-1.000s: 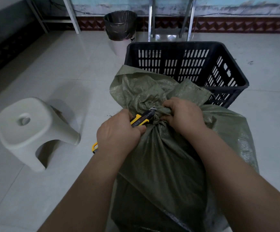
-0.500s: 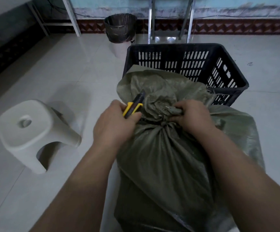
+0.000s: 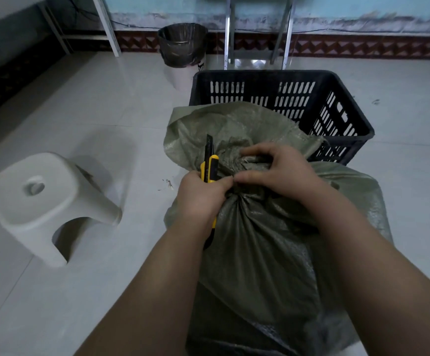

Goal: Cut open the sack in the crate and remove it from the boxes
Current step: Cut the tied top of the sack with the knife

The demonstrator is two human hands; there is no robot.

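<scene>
A grey-green woven sack stands in front of me, its neck tied and bunched. My left hand grips a yellow and black utility knife upright beside the neck, with the knife's tip pointing away from me. My right hand clutches the gathered neck of the sack, its fingers touching my left hand. A black slotted plastic crate stands just behind the sack, its inside looking empty. The sack's loose top flap lies against the crate's near wall.
A white plastic stool stands on the tiled floor to the left. A bin with a dark liner sits by the back wall. Metal legs stand behind the crate. Small scraps lie on the floor near the sack.
The knife has swung from pointing across the sack's neck to standing upright, away from it. My right hand has shifted its hold on the neck, closer to my left hand.
</scene>
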